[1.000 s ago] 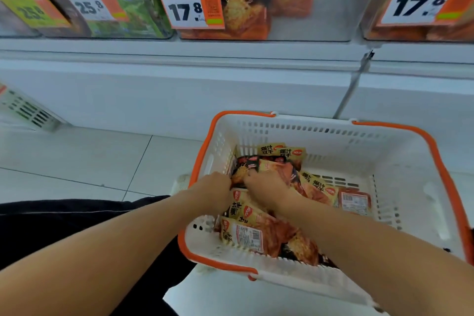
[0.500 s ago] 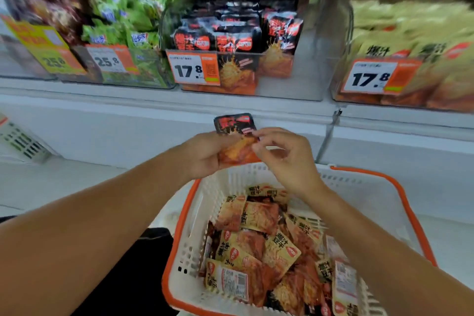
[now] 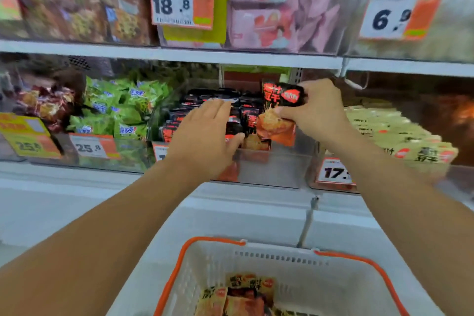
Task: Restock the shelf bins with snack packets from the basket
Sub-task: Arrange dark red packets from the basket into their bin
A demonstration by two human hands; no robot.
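My right hand (image 3: 318,110) grips a black and orange snack packet (image 3: 278,115) and holds it over the clear middle shelf bin (image 3: 272,169), which is stacked with matching black packets (image 3: 205,100). My left hand (image 3: 207,136) hovers open over the front of that same bin, fingers straight, holding nothing. The white basket with an orange rim (image 3: 295,277) sits below at the bottom of the view, with several yellow and orange packets (image 3: 243,292) lying inside.
A bin of green packets (image 3: 120,108) stands to the left and a bin of pale yellow packets (image 3: 400,136) to the right. Price tags hang along the bin fronts. An upper shelf (image 3: 230,55) with pink packs runs above.
Both hands rose from the basket up to the shelf. The packet, held in both hands half a second ago, is now in my right hand alone; my left hand has let go and opened.
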